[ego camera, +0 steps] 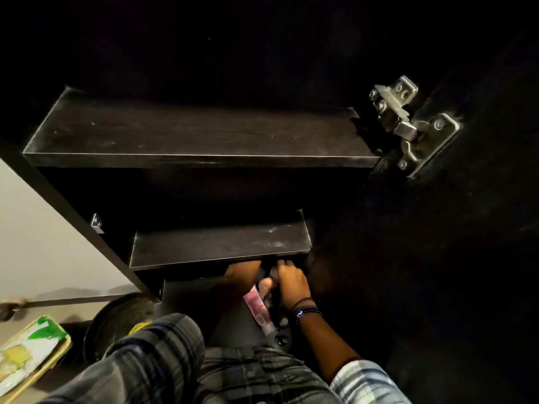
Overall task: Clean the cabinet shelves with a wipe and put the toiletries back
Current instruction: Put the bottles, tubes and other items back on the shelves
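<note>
I look down into a dark cabinet with a bare upper shelf (201, 138) and a bare, dusty middle shelf (221, 243). Below the middle shelf, my left hand (242, 272) reaches into the shadow; its fingers are hidden. My right hand (291, 284), with dark bracelets on the wrist, is curled over small dark bottles (274, 298). A pink tube (258, 309) lies just left of that hand, pointing toward me. Several small dark toiletries (281, 330) sit near my lap. No wipe is visible.
The open cabinet door with a metal hinge (408, 123) stands at the right. A round dark pan-like object (116, 322) and a green-and-white packet (29, 351) lie on the floor at the left. My plaid-clad knees (163, 360) fill the bottom.
</note>
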The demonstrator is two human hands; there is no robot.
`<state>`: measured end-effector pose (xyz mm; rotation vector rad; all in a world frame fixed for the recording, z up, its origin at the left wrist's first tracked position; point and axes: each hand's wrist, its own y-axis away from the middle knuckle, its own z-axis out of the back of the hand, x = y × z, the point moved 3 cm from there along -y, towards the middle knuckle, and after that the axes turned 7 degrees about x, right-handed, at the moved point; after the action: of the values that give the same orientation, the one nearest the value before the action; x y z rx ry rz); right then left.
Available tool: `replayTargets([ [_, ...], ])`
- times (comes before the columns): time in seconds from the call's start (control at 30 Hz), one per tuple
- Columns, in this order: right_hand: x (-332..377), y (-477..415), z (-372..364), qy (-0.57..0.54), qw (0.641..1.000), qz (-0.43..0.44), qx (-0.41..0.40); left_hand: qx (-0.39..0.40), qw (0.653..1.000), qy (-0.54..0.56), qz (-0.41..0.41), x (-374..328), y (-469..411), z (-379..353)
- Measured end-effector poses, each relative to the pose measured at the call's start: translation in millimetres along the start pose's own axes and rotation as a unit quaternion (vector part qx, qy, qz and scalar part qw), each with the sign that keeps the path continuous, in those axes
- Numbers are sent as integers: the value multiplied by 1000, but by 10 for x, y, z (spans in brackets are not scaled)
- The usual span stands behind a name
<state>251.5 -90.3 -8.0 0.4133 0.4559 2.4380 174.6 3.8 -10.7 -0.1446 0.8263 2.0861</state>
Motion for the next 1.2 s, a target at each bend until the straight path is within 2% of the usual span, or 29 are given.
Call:
replayTargets([
  [0.13,5,20,-11,-11,1000,6,3,-12,999,-12,29,58,-37,-18],
  [0.23,8,39,2,-16,1000,8,-2,-25,1000,-6,13,36,-38,-18],
  [0.33,0,65,2,-21,1000,8,-10,-9,999,-21,26,108,-7,-38],
  [0.47,-2,136,58,-64,996,22,-59,3,998,-20,54,283,41,-32],
  [0.63,15,312,145,-133,977,56,-157,-105,992,37,51,302,255,87],
  [0.77,56,458,118,-199,953,93,-210,-201,972,118,28,496,569,-44],
  [0.87,142,526,44,-233,937,127,-229,-268,951,151,16,617,870,-153],
  [0.93,236,577,10,-235,932,151,-232,-286,942,178,2,672,1073,-161],
  [1.07,489,756,98,-251,915,209,-238,-345,922,176,-16,760,1423,-122],
  [1.2,799,962,328,-282,885,270,-254,-404,877,255,-54,693,1800,130],
])
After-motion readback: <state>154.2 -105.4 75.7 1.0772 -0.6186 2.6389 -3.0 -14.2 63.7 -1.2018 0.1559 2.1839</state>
